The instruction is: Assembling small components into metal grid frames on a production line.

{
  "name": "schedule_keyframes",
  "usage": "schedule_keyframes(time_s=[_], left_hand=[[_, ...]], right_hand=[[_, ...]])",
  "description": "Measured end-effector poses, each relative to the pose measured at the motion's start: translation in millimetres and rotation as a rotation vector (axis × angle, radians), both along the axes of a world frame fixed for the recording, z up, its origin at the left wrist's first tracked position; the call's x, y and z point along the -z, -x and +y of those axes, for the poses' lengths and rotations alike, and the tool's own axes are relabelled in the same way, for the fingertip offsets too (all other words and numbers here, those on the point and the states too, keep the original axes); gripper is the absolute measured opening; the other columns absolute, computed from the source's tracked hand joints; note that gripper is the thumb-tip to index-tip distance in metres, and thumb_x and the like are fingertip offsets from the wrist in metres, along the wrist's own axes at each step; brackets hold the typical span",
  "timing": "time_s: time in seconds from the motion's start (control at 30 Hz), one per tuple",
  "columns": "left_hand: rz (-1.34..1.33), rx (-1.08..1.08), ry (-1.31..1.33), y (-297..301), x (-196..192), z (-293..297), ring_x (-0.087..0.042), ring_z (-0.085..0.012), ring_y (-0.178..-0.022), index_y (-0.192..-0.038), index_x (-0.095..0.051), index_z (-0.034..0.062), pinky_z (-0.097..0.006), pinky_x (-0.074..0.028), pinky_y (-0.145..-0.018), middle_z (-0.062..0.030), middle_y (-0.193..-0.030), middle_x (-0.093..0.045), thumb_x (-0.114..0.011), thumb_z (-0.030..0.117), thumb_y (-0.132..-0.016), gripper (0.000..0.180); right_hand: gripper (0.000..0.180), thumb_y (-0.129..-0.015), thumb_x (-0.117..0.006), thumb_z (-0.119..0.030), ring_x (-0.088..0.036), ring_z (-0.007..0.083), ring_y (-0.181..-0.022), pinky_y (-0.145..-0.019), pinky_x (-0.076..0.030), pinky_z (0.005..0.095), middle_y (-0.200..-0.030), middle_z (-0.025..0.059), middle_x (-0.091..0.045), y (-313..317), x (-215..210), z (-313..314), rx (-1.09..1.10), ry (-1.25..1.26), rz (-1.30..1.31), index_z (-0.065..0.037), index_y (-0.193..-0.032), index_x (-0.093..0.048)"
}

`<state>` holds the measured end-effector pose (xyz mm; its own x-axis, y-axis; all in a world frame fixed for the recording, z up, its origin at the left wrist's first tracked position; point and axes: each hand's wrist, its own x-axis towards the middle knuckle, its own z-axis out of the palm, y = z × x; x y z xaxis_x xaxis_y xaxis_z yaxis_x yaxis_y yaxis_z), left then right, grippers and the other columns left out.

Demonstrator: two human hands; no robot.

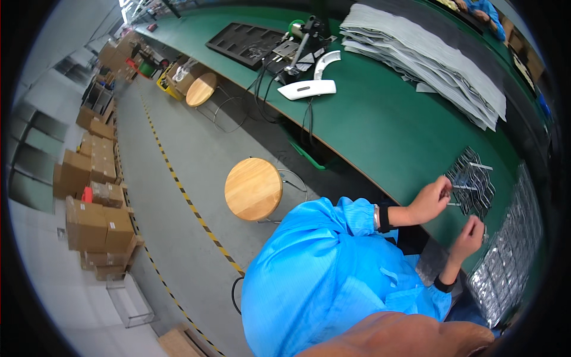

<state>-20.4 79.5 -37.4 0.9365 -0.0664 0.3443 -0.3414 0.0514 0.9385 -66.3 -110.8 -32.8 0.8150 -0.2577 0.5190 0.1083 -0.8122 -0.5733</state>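
My left hand [431, 201] is closed in a pinch at the near side of a pile of thin, dark, wavy strips [480, 184]. Pale flat pieces lie across that pile. Close by, lower and to the right, my right hand [468, 239] has its fingertips pressed together. Whatever either hand pinches is too small to make out. Beside my right hand lies a clear plastic tray [505, 256] with many shiny compartments. Both wrists wear black bands, below blue sleeves [357, 217].
On the green bench [369, 137] are stacked grey-white sheets [416, 56], a white curved part [307, 89], a clamp-like fixture [300, 47] with cables and a black compartment tray [238, 43]. Wooden stools [253, 189] stand left; cartons [89, 223] line the wall. Another person's hand [480, 15] shows far right.
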Motion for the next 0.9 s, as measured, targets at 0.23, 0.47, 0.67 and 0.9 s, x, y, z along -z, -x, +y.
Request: schedule_keyframes(time_s=[0.23, 0.47, 0.67, 0.9], left_hand=[[0.443, 0.098, 0.130, -17, -7, 17, -0.055, -0.0101, -0.062, -0.108, -0.047, -0.0012, -0.022, -0.048, -0.052, -0.0073, -0.084, -0.058, -0.070, 0.014, -0.081, 0.039], [0.530, 0.302, 0.270, -6, -12, 4, -0.062, -0.0160, -0.086, -0.109, -0.048, 0.0016, -0.024, -0.053, -0.060, -0.0107, -0.096, -0.063, -0.061, 0.004, -0.086, 0.027], [0.423, 0.333, 0.159, 10, -6, -9, -0.060, -0.0120, -0.081, -0.109, -0.049, -0.0024, -0.024, -0.053, -0.065, -0.0089, -0.096, -0.059, -0.056, 0.006, -0.091, 0.021], [0.204, 0.320, 0.041, 23, -14, -32, -0.057, -0.0081, -0.079, -0.107, -0.054, -0.0027, -0.022, -0.050, -0.066, -0.0061, -0.095, -0.060, -0.051, 0.008, -0.095, 0.017]], right_hand=[[0.008, -0.085, -0.052, -0.005, -0.058, 0.0348, -0.073, -0.061, -0.048, 0.0432, -0.081, 0.0165, -0.055, -17, 25, -78, 0.272, 0.614, 0.122, -0.004, -0.085, -0.060], [0.019, -0.074, -0.064, -0.004, -0.059, 0.0334, -0.077, -0.066, -0.049, 0.0403, -0.084, 0.0143, -0.056, 8, -2, -50, 0.362, 0.295, -0.076, -0.003, -0.092, -0.062], [0.015, -0.077, -0.067, -0.009, -0.062, 0.0272, -0.076, -0.063, -0.050, 0.0347, -0.088, 0.0103, -0.062, 24, -38, 22, -0.222, -0.081, -0.172, -0.005, -0.091, -0.064], [0.009, -0.080, -0.063, -0.012, -0.061, 0.0299, -0.071, -0.059, -0.049, 0.0379, -0.082, 0.0086, -0.060, 23, -20, 33, -0.223, -0.250, -0.089, -0.007, -0.086, -0.059]])
